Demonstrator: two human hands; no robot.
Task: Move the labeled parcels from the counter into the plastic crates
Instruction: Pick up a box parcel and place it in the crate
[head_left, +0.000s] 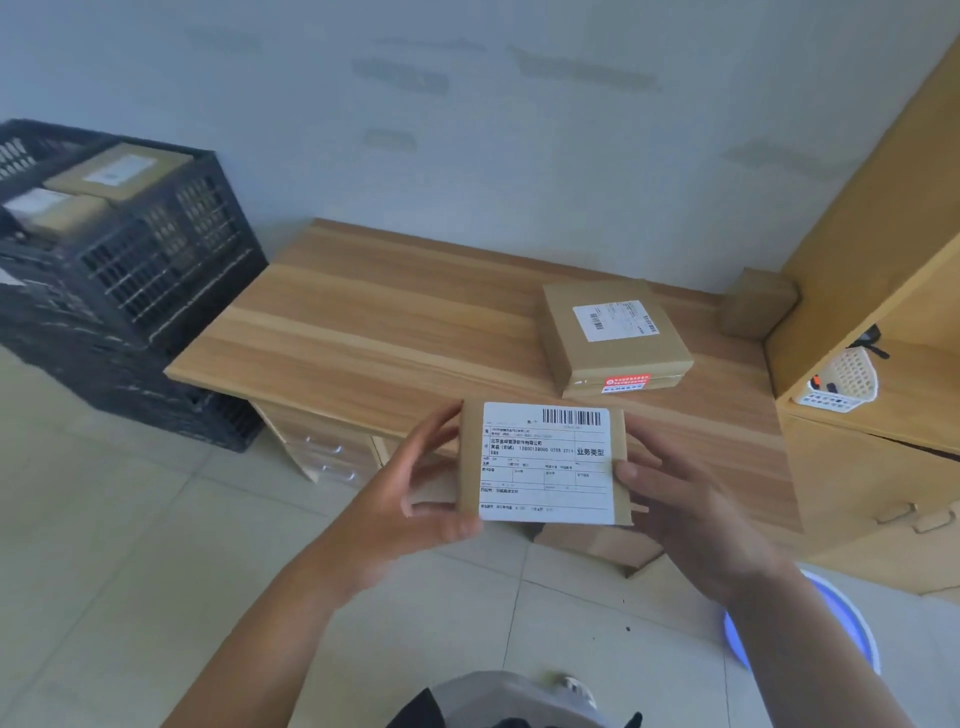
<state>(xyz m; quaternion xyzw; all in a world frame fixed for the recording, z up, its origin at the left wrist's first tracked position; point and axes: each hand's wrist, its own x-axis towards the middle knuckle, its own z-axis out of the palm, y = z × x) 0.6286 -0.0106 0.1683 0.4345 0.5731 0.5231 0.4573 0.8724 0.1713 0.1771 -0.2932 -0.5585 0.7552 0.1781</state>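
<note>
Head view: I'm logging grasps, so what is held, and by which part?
A flat brown cardboard parcel with a white shipping label, held by its two short side edges: left hand on the left edge, right hand on the right.

Head-worn, wide-angle; looking forward and down from close above at the desk (395, 322), floor below.

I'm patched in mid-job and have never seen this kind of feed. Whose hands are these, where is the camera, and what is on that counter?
There is no robot: a person wears one camera on the head, looking down. The left hand and right hand grip the held parcel by its sides, label up. On the wooden counter stacked parcels wait, a small box behind them. The black crates on the left already hold parcels.
</note>
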